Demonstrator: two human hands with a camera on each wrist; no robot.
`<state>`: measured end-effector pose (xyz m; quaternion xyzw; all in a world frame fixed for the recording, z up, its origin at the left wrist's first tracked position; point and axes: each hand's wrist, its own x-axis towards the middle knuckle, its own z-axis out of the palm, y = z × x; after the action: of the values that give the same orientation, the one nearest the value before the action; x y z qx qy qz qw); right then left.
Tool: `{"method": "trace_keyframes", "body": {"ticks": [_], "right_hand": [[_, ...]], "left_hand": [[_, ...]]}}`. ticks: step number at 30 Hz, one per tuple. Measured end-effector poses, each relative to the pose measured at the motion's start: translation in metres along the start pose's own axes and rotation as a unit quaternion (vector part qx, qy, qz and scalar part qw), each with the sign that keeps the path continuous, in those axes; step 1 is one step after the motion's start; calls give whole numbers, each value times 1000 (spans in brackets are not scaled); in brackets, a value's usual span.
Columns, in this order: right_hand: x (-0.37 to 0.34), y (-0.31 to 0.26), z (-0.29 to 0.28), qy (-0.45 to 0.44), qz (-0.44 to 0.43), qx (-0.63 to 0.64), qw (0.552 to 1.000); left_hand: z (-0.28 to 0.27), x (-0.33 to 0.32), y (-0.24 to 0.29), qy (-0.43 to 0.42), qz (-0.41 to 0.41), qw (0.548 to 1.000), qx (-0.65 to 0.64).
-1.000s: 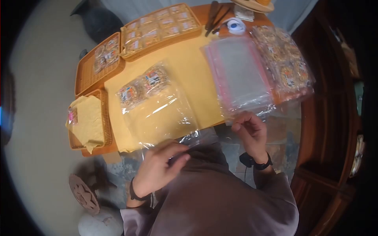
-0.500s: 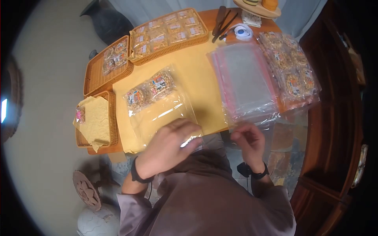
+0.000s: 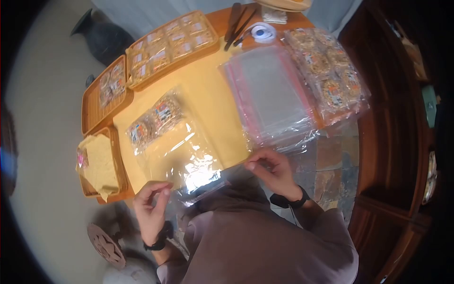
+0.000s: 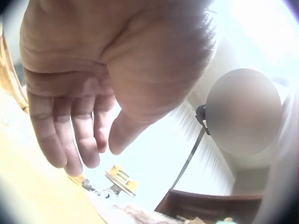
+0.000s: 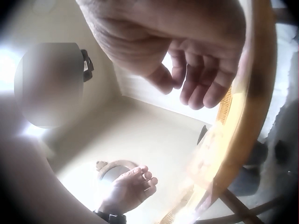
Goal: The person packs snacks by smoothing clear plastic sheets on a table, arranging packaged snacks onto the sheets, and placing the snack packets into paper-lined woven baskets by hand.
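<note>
A clear bag (image 3: 185,150) overhangs the near edge of the tabletop (image 3: 297,21), two packets (image 3: 163,112) at its far end. The left hand (image 3: 151,209), fingers loosely bent, is near-left; the right hand (image 3: 273,171), similarly relaxed, right.

A dark vase (image 3: 106,41) stands at the upper left, by the pale wall (image 3: 42,123). A pale curtain (image 3: 156,10) hangs along the top edge. At the top centre, dark tools (image 3: 233,26) lie on the wooden table (image 3: 301,21), with a white coil (image 3: 269,31) just to their right. A round stand (image 3: 286,4) is cut off by the top edge. Brown shelves (image 3: 390,151) fill the right side, holding a green item (image 3: 429,105) at the upper right. A carved disc (image 3: 106,245) sits lower left, near a pale rounded object (image 3: 126,273). Stone tiles (image 3: 331,163) show right of centre.
</note>
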<state>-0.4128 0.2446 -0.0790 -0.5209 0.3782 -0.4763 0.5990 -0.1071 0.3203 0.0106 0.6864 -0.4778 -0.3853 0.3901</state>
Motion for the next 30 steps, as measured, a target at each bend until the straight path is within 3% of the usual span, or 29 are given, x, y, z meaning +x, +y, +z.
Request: {"method": "trace_keyframes", "body": {"ticks": [2,7,11,17,22,30], "right_hand": [[-10,1,-5,17,16,26,999],[-19,-10,-12,49,30,70,996],[-18,-14,-19,45,53,55,996],[-10,-25,-10,10,52,47,997],[-11,-33,-17,-39,56,42,997],[-25,-30,-36,-15,53,21,998]], "left_hand": [[21,-7,10,32,9,997,-76],[39,-12,4,-172,63,983,-13],[44,-20,-2,-118,78,990,-29],[59,-29,-16,-88,23,990,-104],[79,-23,-3,-143,70,983,-96],[75,-29,6,-159,91,982,-41]]}}
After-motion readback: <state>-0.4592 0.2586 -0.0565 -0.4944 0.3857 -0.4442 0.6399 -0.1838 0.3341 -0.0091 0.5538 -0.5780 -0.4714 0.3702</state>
